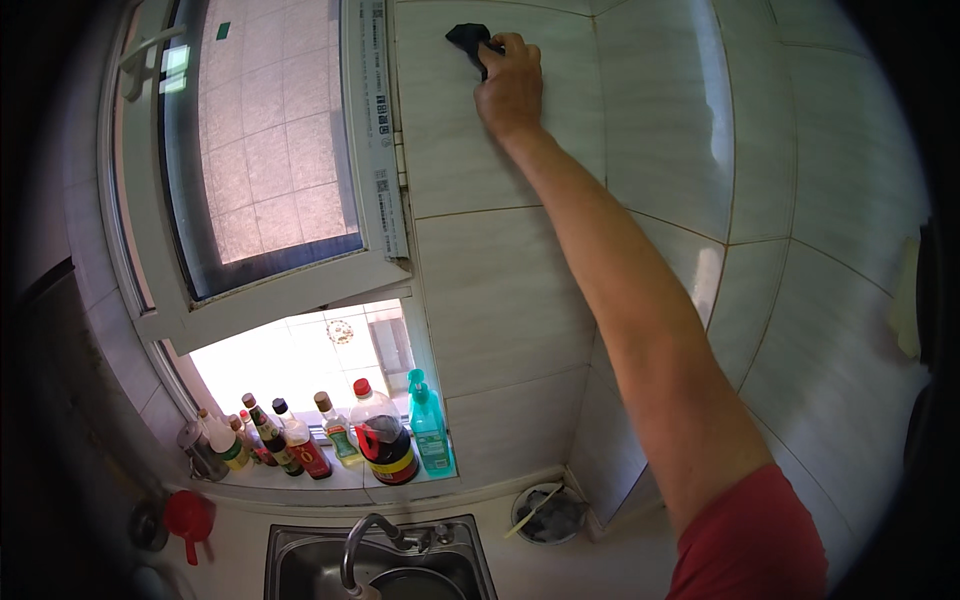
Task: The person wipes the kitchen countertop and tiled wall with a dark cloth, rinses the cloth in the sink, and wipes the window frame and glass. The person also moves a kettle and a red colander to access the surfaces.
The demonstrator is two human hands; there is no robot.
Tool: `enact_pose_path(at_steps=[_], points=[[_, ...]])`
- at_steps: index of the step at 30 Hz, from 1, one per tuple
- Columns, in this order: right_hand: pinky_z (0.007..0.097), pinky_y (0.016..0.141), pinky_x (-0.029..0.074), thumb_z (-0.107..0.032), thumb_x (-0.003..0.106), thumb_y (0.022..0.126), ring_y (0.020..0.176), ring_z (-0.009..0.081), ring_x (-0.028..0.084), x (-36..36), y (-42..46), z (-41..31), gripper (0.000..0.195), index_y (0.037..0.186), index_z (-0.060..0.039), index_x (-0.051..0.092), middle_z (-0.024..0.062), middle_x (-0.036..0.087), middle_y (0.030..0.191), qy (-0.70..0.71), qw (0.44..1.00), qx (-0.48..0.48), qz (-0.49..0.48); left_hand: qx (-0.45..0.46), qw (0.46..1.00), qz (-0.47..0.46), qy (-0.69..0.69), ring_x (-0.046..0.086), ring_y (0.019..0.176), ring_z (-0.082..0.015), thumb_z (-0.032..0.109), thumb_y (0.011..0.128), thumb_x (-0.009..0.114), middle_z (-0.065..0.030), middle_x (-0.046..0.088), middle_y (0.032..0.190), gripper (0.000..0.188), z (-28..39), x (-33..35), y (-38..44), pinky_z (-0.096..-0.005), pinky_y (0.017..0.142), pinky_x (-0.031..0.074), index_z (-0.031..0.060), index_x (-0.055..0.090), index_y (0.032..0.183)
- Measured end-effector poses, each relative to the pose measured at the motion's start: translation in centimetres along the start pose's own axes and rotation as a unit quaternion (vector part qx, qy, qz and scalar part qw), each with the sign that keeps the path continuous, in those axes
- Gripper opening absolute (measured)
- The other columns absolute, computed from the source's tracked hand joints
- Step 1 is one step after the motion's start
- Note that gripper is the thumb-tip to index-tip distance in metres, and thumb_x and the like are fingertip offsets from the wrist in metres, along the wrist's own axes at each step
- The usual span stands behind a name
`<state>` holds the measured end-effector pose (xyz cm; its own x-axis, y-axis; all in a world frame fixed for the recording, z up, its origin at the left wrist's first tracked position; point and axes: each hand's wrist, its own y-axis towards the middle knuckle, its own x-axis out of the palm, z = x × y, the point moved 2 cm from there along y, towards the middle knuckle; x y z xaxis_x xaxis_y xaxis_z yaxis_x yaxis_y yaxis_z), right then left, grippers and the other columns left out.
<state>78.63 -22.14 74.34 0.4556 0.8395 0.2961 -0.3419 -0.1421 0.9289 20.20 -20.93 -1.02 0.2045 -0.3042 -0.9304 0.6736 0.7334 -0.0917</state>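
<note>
My right hand (512, 86) is raised high against the tiled wall (502, 277), to the right of the open window sash (379, 150). Its fingers are closed on a black object (469, 36), perhaps a cloth or a scraper; its exact kind cannot be told. The black thing lies at the surface of an upper tile. A red sleeve shows at the near end of this arm. My left hand is out of view.
On the windowsill (349, 480) stand several sauce bottles and a teal spray bottle (430, 435). Below are a steel sink (480, 559) with a curved faucet (349, 555), a red ladle (187, 517) and a bowl (551, 538) with dark contents and a pale stick.
</note>
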Motion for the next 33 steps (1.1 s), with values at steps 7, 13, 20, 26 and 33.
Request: enact_pose_path(at_steps=[7,13,20,26,33], points=[[0.0412,0.086,0.05,-0.005,0.066,0.084,0.097,0.033,0.058,-3.8,-13.7,-7.5,0.02,0.103,-0.001,0.071,0.012,0.062,0.115,0.191,0.944,-0.196,-0.186,-0.034,0.999,0.004,-0.028,0.065,0.076,-0.0443,0.038,0.091,0.057,-0.0209,0.069,0.08,0.034,0.7,-0.8,-1.2,-0.0551,0.072,0.051,0.0061,0.069,0.086],[0.0441,0.086,0.049,0.0,0.059,0.088,0.097,0.0345,0.059,-7.3,-15.9,-5.5,0.028,0.115,0.0008,0.066,0.017,0.061,0.105,0.179,0.954,-0.142,-0.192,-0.023,1.0,0.01,-0.011,0.066,0.08,-0.043,0.037,0.09,0.057,-0.0214,0.069,0.084,0.035,1.1,-1.5,-1.2,-0.0542,0.075,0.051,0.0036,0.068,0.085],[0.0416,0.089,0.052,-0.009,0.059,0.093,0.106,0.0394,0.056,-3.9,0.5,7.9,0.025,0.109,0.0085,0.068,0.026,0.056,0.118,-0.223,0.954,0.091,-0.179,-0.008,1.0,0.021,-0.017,0.066,0.076,-0.0441,0.038,0.091,0.057,-0.0223,0.07,0.082,0.037,0.9,-0.9,-0.7,-0.0541,0.07,0.052,0.0037,0.071,0.086],[0.0465,0.084,0.049,-0.005,0.062,0.086,0.097,0.0369,0.058,-5.7,-8.4,6.2,0.019,0.099,0.0063,0.069,0.0254,0.061,0.106,-0.351,0.901,0.002,-0.254,0.001,1.0,0.017,0.005,0.067,0.074,-0.0432,0.037,0.094,0.056,-0.0213,0.07,0.079,0.037,1.6,-1.2,0.3,-0.0534,0.068,0.053,0.0045,0.071,0.086],[0.0478,0.091,0.043,0.006,0.048,0.088,0.098,0.0428,0.051,-12.0,-30.2,0.0,0.024,0.107,0.0151,0.058,0.0302,0.056,0.107,-0.232,0.934,0.16,-0.22,-0.03,0.999,-0.015,0.028,0.067,0.075,-0.0425,0.033,0.092,0.057,-0.0215,0.07,0.087,0.032,1.7,-1.6,0.0,-0.0536,0.07,0.053,0.0048,0.071,0.09]])
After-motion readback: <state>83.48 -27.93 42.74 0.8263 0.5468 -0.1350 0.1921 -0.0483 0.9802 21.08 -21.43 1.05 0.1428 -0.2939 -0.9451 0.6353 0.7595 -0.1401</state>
